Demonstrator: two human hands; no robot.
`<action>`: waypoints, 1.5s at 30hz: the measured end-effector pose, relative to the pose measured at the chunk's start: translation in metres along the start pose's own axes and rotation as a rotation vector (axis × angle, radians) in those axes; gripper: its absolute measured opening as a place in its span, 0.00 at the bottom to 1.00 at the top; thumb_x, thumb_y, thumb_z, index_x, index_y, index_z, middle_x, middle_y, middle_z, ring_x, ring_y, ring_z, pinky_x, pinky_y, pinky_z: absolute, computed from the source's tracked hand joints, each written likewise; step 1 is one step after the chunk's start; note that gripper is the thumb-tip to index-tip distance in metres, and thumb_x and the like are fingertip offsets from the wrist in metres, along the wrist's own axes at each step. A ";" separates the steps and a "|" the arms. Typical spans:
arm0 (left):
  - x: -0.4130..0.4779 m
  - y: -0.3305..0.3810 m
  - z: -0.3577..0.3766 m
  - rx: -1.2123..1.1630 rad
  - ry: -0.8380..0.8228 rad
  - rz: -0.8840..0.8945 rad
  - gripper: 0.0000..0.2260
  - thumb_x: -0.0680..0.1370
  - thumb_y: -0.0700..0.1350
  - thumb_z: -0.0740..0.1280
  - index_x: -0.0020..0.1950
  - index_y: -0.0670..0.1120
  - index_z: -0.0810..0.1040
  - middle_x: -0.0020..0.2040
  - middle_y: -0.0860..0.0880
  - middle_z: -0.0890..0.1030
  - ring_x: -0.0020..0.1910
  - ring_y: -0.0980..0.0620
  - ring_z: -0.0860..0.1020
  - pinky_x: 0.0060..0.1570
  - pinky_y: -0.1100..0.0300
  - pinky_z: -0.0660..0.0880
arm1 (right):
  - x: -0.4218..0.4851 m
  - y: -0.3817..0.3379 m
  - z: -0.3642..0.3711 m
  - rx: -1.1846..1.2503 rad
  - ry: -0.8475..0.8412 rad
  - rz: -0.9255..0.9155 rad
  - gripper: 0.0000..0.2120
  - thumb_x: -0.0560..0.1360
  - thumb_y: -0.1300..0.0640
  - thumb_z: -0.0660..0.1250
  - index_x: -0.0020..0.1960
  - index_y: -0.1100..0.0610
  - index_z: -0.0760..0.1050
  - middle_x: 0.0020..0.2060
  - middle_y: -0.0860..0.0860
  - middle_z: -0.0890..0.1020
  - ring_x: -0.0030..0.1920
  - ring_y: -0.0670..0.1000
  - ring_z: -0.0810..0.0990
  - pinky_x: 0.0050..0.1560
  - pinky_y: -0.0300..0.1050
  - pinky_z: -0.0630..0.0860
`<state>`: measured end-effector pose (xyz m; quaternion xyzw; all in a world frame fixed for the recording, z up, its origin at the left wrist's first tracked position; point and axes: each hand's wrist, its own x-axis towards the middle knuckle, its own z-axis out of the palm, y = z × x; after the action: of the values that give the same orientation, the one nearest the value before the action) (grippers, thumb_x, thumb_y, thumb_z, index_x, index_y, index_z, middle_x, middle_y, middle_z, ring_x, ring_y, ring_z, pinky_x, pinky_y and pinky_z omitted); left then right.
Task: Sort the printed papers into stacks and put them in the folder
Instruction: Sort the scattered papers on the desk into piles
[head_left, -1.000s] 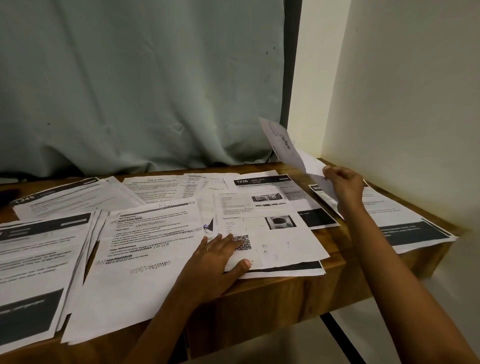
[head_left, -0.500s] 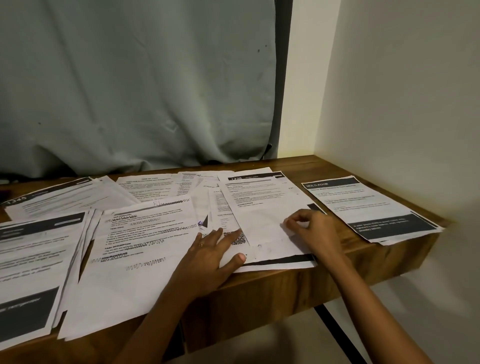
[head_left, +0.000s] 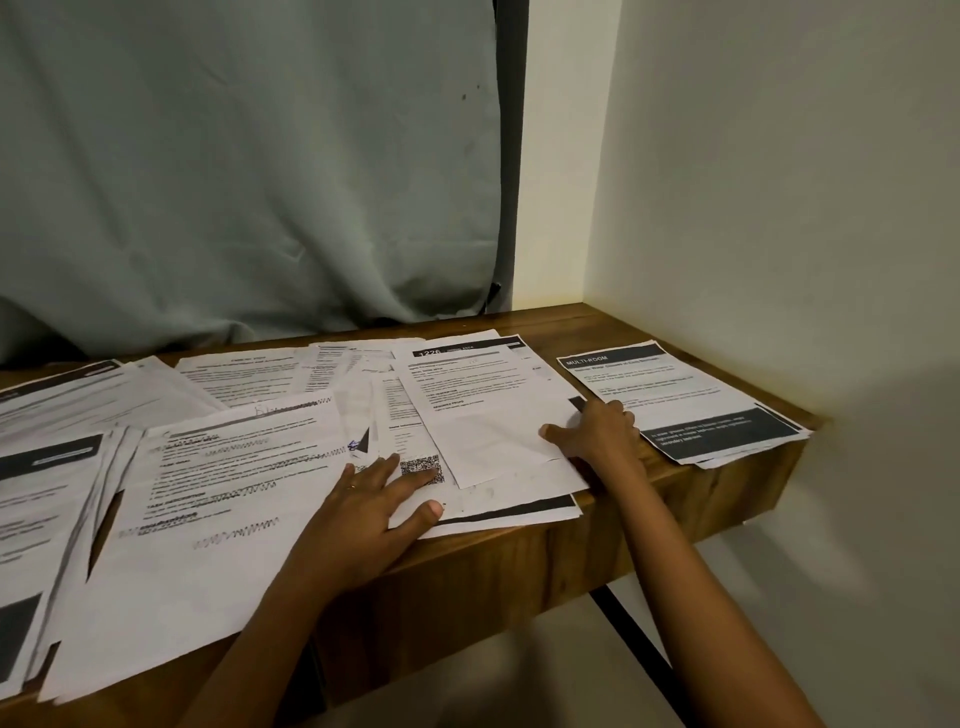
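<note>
Desk (head_left: 561, 322) corner: top sheet (head_left: 483, 426) lies long axis away from you. Your right hand (head_left: 597, 436) is on its right edge, fingers (head_left: 613, 415) curled, grip unclear; left hand (head_left: 374, 499) presses flat at its left. MULTI-ROOM stack (head_left: 675, 400) just right.

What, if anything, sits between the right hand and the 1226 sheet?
Nothing visible. The right hand touches the 1226 sheet at its right edge, thumb on top. The left hand presses the QR-code sheet beside it.
</note>
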<state>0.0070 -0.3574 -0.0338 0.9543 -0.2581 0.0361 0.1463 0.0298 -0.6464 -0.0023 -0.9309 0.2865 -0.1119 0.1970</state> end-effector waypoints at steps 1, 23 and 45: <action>0.000 0.000 0.000 -0.003 -0.002 -0.006 0.46 0.57 0.81 0.28 0.72 0.72 0.54 0.79 0.54 0.51 0.78 0.53 0.47 0.73 0.55 0.40 | 0.001 -0.001 -0.002 0.001 -0.027 0.022 0.37 0.68 0.36 0.70 0.68 0.58 0.68 0.67 0.58 0.70 0.67 0.59 0.67 0.65 0.55 0.67; -0.006 0.009 -0.009 -0.026 0.008 -0.021 0.51 0.53 0.81 0.28 0.73 0.69 0.56 0.79 0.54 0.52 0.78 0.51 0.49 0.73 0.54 0.43 | 0.017 -0.006 -0.029 0.100 -0.318 0.130 0.44 0.64 0.46 0.78 0.71 0.58 0.61 0.68 0.56 0.70 0.66 0.59 0.70 0.66 0.55 0.70; -0.093 -0.064 -0.066 -0.085 0.530 -0.124 0.25 0.75 0.63 0.57 0.65 0.51 0.76 0.68 0.48 0.74 0.70 0.48 0.69 0.72 0.55 0.49 | -0.072 -0.082 -0.009 1.021 0.046 -0.054 0.16 0.76 0.58 0.66 0.63 0.56 0.73 0.60 0.56 0.77 0.55 0.58 0.78 0.51 0.55 0.80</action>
<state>-0.0407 -0.2400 -0.0005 0.9185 -0.1529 0.2648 0.2507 0.0088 -0.5459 0.0346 -0.7202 0.1756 -0.2633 0.6174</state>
